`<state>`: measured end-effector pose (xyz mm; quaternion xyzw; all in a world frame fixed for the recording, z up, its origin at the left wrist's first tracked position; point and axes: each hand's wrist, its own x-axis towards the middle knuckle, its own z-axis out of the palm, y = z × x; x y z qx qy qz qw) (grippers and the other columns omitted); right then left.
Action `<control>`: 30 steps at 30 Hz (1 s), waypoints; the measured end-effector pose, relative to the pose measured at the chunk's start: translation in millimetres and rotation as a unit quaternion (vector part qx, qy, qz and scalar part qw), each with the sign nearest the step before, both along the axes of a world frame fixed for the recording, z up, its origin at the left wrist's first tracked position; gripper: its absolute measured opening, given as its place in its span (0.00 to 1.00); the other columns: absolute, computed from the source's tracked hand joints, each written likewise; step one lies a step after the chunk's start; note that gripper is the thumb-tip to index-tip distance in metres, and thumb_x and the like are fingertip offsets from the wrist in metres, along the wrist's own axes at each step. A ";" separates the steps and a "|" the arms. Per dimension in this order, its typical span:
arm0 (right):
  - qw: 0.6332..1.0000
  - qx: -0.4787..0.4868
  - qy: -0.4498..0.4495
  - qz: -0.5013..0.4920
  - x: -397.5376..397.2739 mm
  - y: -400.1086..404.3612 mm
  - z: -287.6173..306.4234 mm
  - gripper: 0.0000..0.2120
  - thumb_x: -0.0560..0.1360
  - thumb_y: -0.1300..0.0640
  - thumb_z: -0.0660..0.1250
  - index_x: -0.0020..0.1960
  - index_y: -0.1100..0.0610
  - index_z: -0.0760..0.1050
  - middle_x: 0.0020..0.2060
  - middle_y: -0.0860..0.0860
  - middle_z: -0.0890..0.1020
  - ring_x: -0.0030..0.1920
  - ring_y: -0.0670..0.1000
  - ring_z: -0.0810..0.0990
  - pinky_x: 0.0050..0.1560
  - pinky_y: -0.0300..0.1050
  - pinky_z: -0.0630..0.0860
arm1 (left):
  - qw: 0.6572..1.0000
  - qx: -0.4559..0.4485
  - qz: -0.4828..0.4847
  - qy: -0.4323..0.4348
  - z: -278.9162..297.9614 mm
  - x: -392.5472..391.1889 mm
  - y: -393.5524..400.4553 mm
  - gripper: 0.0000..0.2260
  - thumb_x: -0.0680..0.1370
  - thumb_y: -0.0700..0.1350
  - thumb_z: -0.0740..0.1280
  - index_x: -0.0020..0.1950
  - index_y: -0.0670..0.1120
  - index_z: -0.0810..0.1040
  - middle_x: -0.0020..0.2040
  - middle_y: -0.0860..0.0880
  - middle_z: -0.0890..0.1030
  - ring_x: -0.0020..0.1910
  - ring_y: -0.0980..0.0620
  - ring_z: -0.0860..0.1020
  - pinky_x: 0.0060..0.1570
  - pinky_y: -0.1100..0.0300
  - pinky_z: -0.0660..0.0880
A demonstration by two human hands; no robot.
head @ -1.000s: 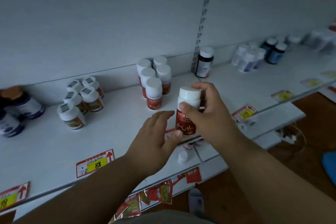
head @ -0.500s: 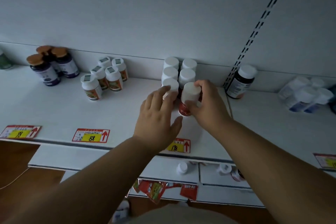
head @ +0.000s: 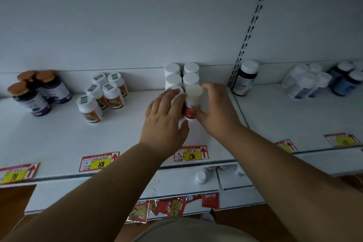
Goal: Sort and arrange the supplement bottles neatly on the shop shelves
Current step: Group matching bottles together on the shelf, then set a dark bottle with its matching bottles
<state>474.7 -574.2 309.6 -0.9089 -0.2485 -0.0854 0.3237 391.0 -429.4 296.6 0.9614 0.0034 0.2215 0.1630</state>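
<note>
Two hands flank the front of the red-label block: your left hand (head: 164,122) lies with straight fingers against the front-left bottle (head: 175,92), and your right hand (head: 213,111) curls round the upright front-right bottle (head: 192,102) from its right side. That bottle stands on the shelf (head: 127,133), long axis vertical, just in front of the back rows (head: 181,75). Open shelf lies toward you as far as the price tag (head: 191,153); the dark bottle (head: 244,77) stands well to the right.

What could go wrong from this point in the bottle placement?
The right hand holds the red-label bottle tight against the white-capped group; a nudge might topple neighbours. The left hand covers the front-left bottle, so a misaligned row may go unnoticed.
</note>
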 end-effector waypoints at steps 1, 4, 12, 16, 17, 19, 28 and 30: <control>1.000 0.011 -0.014 -0.018 -9.8 -1.0 0.8 0.28 0.71 0.52 0.73 0.67 0.60 0.68 0.62 0.59 0.71 0.61 0.58 0.73 0.58 0.48 0.72 | 1.000 -0.009 -0.015 -0.007 0.2 -5.2 3.0 0.27 0.74 0.50 0.68 0.72 0.46 0.68 0.71 0.44 0.70 0.71 0.42 0.66 0.70 0.44 0.63; 0.996 0.026 -0.026 -0.082 -45.8 0.1 1.8 0.26 0.72 0.52 0.72 0.65 0.60 0.70 0.61 0.58 0.73 0.61 0.57 0.73 0.59 0.49 0.72 | 0.996 -0.035 -0.075 0.015 -5.4 -25.7 13.4 0.24 0.75 0.53 0.64 0.70 0.47 0.70 0.68 0.46 0.72 0.68 0.44 0.69 0.69 0.47 0.66; 0.975 0.121 0.072 -0.173 -157.6 -4.6 -20.6 0.16 0.76 0.54 0.69 0.62 0.53 0.71 0.56 0.48 0.76 0.52 0.45 0.77 0.53 0.45 0.78 | 0.959 -0.096 -0.241 0.113 -32.4 -96.3 23.6 0.19 0.76 0.50 0.65 0.66 0.47 0.73 0.62 0.49 0.76 0.58 0.54 0.74 0.58 0.61 0.72; 0.959 0.153 0.116 -0.206 -191.0 -13.3 -68.5 0.11 0.77 0.52 0.68 0.57 0.51 0.71 0.51 0.48 0.78 0.50 0.46 0.79 0.50 0.47 0.79 | 0.940 -0.068 -0.280 0.182 -62.4 -111.2 24.3 0.22 0.77 0.48 0.68 0.70 0.48 0.71 0.64 0.50 0.75 0.58 0.54 0.75 0.57 0.62 0.71; 0.956 0.155 0.127 -0.216 -195.0 -14.5 -86.8 0.11 0.76 0.52 0.68 0.57 0.52 0.72 0.51 0.48 0.77 0.50 0.47 0.78 0.50 0.49 0.79 | 0.938 -0.053 -0.285 0.192 -74.1 -109.3 22.9 0.22 0.76 0.47 0.68 0.70 0.48 0.71 0.64 0.49 0.75 0.60 0.53 0.74 0.59 0.61 0.71; 0.946 0.161 0.161 -0.230 -199.2 -14.0 -127.6 0.13 0.76 0.53 0.69 0.59 0.54 0.72 0.53 0.49 0.76 0.51 0.45 0.78 0.51 0.51 0.79 | 0.935 -0.040 -0.279 0.214 -101.3 -104.6 16.8 0.23 0.76 0.47 0.68 0.70 0.48 0.70 0.65 0.49 0.75 0.62 0.51 0.73 0.61 0.62 0.68; 0.925 0.150 0.215 -0.274 -159.1 5.1 -310.8 0.22 0.75 0.52 0.71 0.67 0.52 0.69 0.61 0.51 0.74 0.58 0.47 0.77 0.57 0.40 0.76 | 0.953 -0.032 -0.195 0.231 -262.4 -60.6 15.6 0.22 0.77 0.48 0.69 0.70 0.51 0.70 0.66 0.51 0.74 0.63 0.53 0.74 0.61 0.57 0.72; 0.923 0.142 0.220 -0.283 -141.4 15.5 -346.8 0.23 0.76 0.51 0.71 0.68 0.50 0.68 0.63 0.51 0.73 0.59 0.48 0.76 0.57 0.39 0.75 | 0.955 -0.026 -0.188 0.229 -292.1 -40.9 31.4 0.22 0.77 0.50 0.68 0.70 0.51 0.70 0.67 0.52 0.73 0.62 0.55 0.74 0.60 0.57 0.73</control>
